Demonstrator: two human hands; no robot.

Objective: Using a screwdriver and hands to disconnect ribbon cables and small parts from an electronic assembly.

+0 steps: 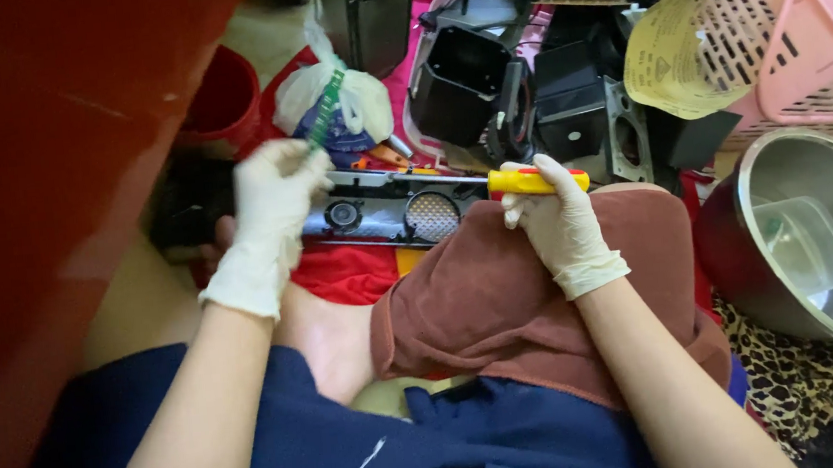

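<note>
Panel: a long black plastic panel [389, 211] with a round mesh grille and a small round fitting is lying across the person's lap, its right end resting on the brown cloth [502, 287] over the knee.
Left hand: the gloved left hand [269, 217] is pressing down on the panel's left end, fingers curled over its edge, and seems to be gripping a green strip [327, 106] that is sticking up past the panel; whether the fingers are really closing on the strip I cannot tell.
Right hand: the gloved right hand [556, 222] is clamping around a yellow-handled screwdriver [532, 182] just right of the panel, the shaft running left onto the panel's top edge.
Label: a pale yellow curved sheet [677, 56] with small print and a warning triangle is leaning up and to the right of the panel, against the pink basket [800, 30].
Bag: a white plastic bag [340, 105] with something blue inside is sitting just behind the panel's left end.
Pot: a steel pot [819, 239] is standing well to the right of the panel, holding a clear rectangular tub [807, 245].
Bucket: a red bucket [219, 101] is sitting behind and left of the panel.
Housings: black plastic housings [524, 84] are piling up behind the panel.
</note>
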